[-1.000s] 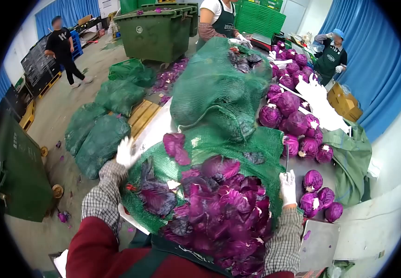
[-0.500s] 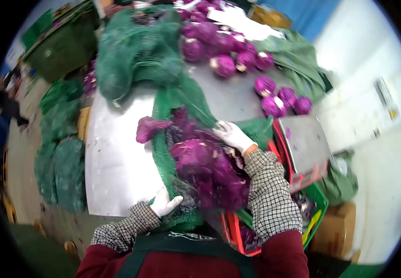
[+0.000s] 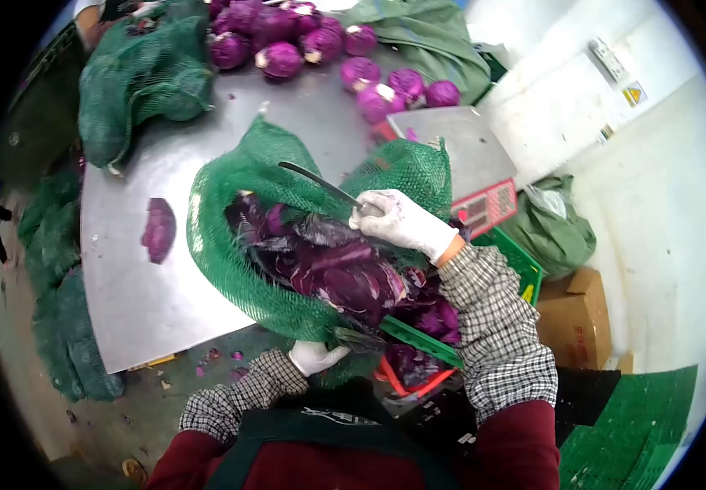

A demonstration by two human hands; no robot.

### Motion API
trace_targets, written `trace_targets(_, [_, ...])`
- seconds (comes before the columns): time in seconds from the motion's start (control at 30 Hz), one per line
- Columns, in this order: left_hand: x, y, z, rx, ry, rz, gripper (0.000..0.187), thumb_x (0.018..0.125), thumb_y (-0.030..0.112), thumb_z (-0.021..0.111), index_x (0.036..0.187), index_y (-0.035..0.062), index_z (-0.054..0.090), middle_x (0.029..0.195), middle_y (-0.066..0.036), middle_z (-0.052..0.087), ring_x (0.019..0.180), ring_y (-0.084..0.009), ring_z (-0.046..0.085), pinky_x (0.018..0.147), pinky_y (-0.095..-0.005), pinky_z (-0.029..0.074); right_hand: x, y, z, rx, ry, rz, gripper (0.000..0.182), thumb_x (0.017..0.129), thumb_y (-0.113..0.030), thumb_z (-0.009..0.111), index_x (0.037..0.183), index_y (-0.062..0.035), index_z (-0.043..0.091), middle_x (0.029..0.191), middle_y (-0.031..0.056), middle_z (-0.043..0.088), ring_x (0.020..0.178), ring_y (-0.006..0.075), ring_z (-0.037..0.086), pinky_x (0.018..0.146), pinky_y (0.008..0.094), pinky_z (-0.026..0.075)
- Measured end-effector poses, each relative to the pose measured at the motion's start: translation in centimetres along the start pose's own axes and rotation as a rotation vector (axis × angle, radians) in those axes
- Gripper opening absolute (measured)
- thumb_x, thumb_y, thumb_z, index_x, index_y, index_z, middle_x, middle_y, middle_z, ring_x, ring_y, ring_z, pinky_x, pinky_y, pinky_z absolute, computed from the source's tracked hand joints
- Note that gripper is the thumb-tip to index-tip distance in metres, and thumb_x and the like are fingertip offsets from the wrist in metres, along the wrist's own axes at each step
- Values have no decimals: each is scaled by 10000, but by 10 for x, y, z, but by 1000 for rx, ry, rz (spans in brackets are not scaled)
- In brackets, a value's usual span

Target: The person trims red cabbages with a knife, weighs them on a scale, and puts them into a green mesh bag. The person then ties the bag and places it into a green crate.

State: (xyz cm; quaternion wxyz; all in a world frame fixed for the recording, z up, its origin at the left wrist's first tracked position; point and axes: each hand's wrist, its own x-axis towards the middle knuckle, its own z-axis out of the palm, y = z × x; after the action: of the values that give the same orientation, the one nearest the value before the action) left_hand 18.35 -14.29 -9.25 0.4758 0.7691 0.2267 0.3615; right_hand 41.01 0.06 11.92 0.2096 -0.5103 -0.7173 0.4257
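A green mesh bag lies open over the table's near edge, with dark purple cabbage leaves heaped in its mouth. My left hand, in a white glove, is closed on the bag's near edge; its fingertips are partly hidden. In my gloved right hand is a knife, its dark curved blade pointing up and left above the leaves. Below the bag, leaves lie in a red-rimmed crate. One loose purple leaf rests on the metal table.
Purple cabbages cluster at the far side. A filled green mesh bag lies far left. Right of the table are a scale, a green crate and a cardboard box. Another person's arm shows at the far left.
The leaf heap has slid and spread toward the crate, and the bag's mouth is wider. A knife now shows in my right hand. One leaf is left on the table. The view has shifted right.
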Motion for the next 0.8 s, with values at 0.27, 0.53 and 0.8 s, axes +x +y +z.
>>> trace_targets(0.27, [128,31,134,176,-690,106,464,874,331,593,1269,87,573,1391,-186,446,1287,-367,408,1106,-473,284,-278,68,-104,135,378,242,170,797,-141,609,891,-2,630,795,48,633,733,147,589,716,282,483])
trace_targets(0.53, [223,66,241,656,-973,588,515,889,420,535,1303,116,563,1455,-194,386,1362,-392,314,1144,-499,215,-462,218,-136,469,1175,418,422,841,-59,585,1258,6,584,958,46,635,831,117,585,808,265,477])
trace_targets(0.8, [203,-8,342,897,-1285,740,515,841,420,531,1274,152,604,1484,-216,339,1414,-442,196,1160,-561,166,-391,246,-151,367,1077,239,476,873,-31,585,1340,-72,506,1002,55,640,597,73,519,534,209,445])
